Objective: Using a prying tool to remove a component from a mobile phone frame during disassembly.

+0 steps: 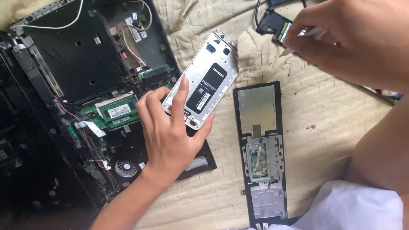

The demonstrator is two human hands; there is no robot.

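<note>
My left hand (170, 132) grips the lower end of a white opened phone frame (204, 76), its back side up with a black battery showing, tilted toward the upper right. My right hand (345, 38) is at the top right, pinching a thin white tool (298, 42) near a small black component (272, 23) with a green board. An opened black laptop base (85, 85) lies to the left, with green memory modules (115, 111) and a fan (125, 167) exposed.
A long black palm-rest panel (262, 149) with a touchpad board lies on the cream quilted cloth (324, 110) between my hands. White cables cross the laptop base. White fabric (358, 208) covers the bottom right corner, beside my knee.
</note>
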